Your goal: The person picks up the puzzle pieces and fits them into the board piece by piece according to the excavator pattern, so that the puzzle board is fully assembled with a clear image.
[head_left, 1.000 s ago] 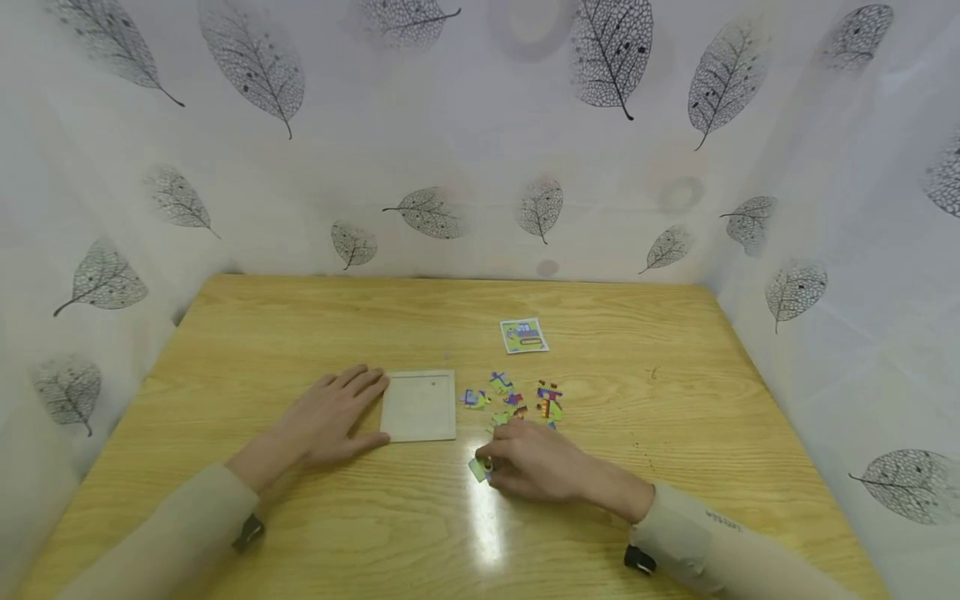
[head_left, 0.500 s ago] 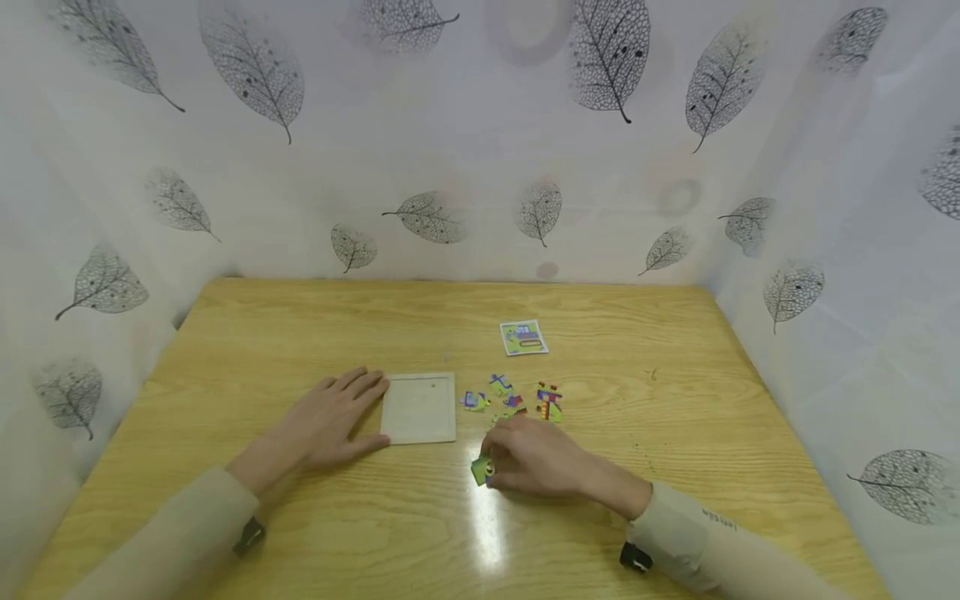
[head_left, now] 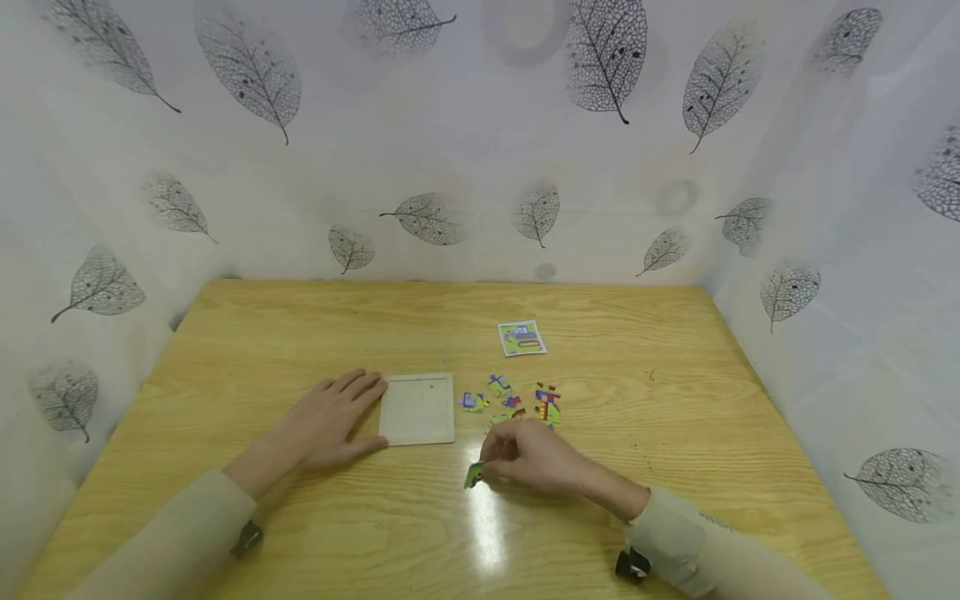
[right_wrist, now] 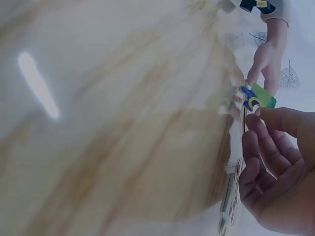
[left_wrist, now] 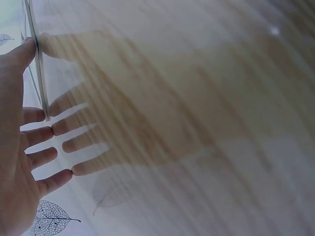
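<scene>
My right hand (head_left: 534,457) pinches a green and blue jigsaw puzzle piece (head_left: 474,475) between thumb and fingertips, tilted above the table. In the right wrist view the puzzle piece (right_wrist: 261,96) shows a green side and a blue patch with a yellow curve. My left hand (head_left: 326,421) lies with fingers spread, thumb and fingertips at the left edge of a pale square puzzle tray (head_left: 417,409). The left wrist view shows the left hand (left_wrist: 24,142) with its fingers straight beside the tray's thin edge (left_wrist: 38,64). Loose puzzle pieces (head_left: 474,402) lie right of the tray.
A small square picture card (head_left: 522,337) showing a digger lies behind the loose pieces. More red, yellow and green pieces (head_left: 548,404) lie near my right hand, some partly hidden by it. A leaf-printed cloth (head_left: 465,142) surrounds the wooden table (head_left: 337,325).
The puzzle piece in my right hand has been turned from a flatter angle to a steeper one, shifting slightly left. My left hand stays at the tray.
</scene>
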Demonstrator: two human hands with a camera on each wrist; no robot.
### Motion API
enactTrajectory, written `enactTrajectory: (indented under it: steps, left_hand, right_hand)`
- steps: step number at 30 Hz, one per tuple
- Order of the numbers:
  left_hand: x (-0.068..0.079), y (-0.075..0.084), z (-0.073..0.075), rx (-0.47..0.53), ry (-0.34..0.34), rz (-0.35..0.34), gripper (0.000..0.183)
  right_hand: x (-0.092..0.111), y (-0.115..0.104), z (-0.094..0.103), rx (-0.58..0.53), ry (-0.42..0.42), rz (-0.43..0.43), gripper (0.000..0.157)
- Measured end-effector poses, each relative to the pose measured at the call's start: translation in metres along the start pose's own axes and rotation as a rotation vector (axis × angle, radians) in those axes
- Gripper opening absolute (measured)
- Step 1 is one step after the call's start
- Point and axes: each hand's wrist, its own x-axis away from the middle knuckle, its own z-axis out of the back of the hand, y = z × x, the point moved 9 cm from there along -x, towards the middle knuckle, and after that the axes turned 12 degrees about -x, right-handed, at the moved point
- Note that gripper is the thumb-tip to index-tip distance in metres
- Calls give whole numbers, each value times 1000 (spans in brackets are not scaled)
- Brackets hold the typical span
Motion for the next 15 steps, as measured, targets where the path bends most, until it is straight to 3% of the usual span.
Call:
enactTrajectory:
  steps: [6,15]
  left_hand:
    - [-1,0,0,0,-3,4,88]
    - [0,3,5,-1,-7,8,87]
  right_hand:
    - [-6,1,3,-118,18,-14,4]
    - [-31,-2,7,-143,86,-36,8]
